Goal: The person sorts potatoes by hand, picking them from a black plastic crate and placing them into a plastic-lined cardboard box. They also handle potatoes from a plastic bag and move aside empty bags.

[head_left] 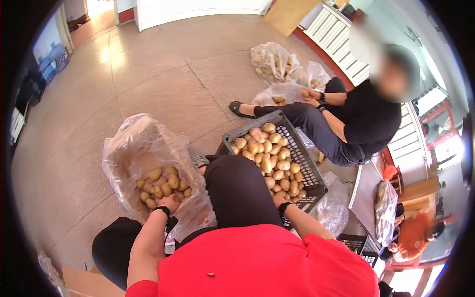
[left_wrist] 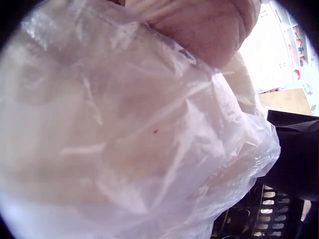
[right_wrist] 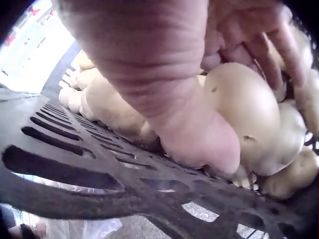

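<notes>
My left hand reaches into a clear plastic bag and touches the potatoes at its bottom. Its fingertips are hidden; in the left wrist view the bag covers most of what lies below the heel of the hand. My right hand is inside the near end of a black slotted crate filled with potatoes. In the right wrist view one large potato lies between its thumb and its spread, fairly straight fingers. The thumb is close along the crate wall.
Across the crate a seated person in black handles a potato above another plastic bag. A fuller bag of potatoes stands farther off. Crumpled plastic lies right of the crate. My knee rises between bag and crate.
</notes>
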### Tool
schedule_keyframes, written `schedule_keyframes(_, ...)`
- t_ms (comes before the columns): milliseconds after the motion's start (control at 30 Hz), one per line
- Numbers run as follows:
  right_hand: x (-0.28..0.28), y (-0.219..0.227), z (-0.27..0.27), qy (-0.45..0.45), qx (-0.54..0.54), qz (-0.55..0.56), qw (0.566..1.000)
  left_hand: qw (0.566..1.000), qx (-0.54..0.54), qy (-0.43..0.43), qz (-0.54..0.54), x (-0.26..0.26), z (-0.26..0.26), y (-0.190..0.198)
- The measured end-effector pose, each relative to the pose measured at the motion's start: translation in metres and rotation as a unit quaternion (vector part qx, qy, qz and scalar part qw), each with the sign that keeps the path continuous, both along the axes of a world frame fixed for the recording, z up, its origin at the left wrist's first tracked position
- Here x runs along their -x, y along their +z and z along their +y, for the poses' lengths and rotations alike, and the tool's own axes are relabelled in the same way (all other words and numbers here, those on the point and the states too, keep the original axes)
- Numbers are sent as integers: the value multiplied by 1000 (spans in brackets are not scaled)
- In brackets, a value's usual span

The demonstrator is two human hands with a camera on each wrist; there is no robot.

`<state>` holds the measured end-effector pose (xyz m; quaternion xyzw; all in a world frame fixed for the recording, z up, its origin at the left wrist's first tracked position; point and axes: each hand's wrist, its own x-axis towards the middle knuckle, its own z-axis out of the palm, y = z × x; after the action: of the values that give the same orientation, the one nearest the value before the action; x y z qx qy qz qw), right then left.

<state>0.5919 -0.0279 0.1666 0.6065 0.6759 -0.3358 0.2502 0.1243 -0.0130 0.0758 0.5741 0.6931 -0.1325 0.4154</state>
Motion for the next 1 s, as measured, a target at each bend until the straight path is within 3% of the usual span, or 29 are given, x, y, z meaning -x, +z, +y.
schedule_keyframes(33,-9,-5,-1,13,-13,39,999,1000,-3,-2,-4,1,0,3)
schedule_keyframes(67,-27,-47,-6,-71,-15,-31,997,1000,-8,1,-9,1,-1,4)
schedule_keyframes(100,-57,-104,-12,-92,-51,-17,994,1000,-6,-4,-4,-1,-2,6)
schedule_keyframes(133,-55,-77,-6,1,-121,23,992,1000,-7,-1,1,-3,-1,9)
schedule_keyframes(167,-72,-105,-12,-77,-177,71,979,1000,-20,-17,-11,-2,1,13)
schedule_keyframes(233,-91,-104,-9,-113,-131,160,972,999,-25,-30,-20,0,-2,11)
schedule_keyframes(267,-46,-21,-11,-240,-93,218,941,999,-21,-32,-17,2,-1,2)
schedule_keyframes(333,-35,8,-11,-273,-65,330,901,995,9,-100,-17,6,3,-12)
schedule_keyframes(367,-37,13,-11,-267,-46,396,878,995,4,-99,7,6,3,-16)
schedule_keyframes(400,-30,28,-8,-402,-4,347,847,994,-3,-106,28,5,0,-19)
schedule_keyframes(433,-60,-9,-7,-431,51,395,810,995,-5,-101,18,5,1,-17)
schedule_keyframes(467,-60,-7,-5,-430,43,399,809,995,-9,-98,5,2,5,-14)
schedule_keyframes(500,-57,0,-4,-453,50,422,783,995,-2,-95,9,3,6,-8)
schedule_keyframes(533,-54,4,-5,-474,63,443,758,999,1,-30,14,0,4,7)
schedule_keyframes(567,-30,31,-6,-454,73,499,735,998,6,-51,21,1,5,2)
schedule_keyframes(667,-23,47,2,-457,145,444,757,996,25,-84,36,-1,11,-8)
schedule_keyframes(733,-1,61,1,-446,120,467,754,996,45,-59,47,-5,9,16)
schedule_keyframes(833,7,55,10,-441,64,493,747,996,39,-63,58,-4,7,6)
schedule_keyframes(900,-11,26,23,-517,93,528,667,995,41,-61,62,-4,7,6)
schedule_keyframes(1000,-8,45,49,-511,134,514,676,998,6,-52,38,-8,12,15)
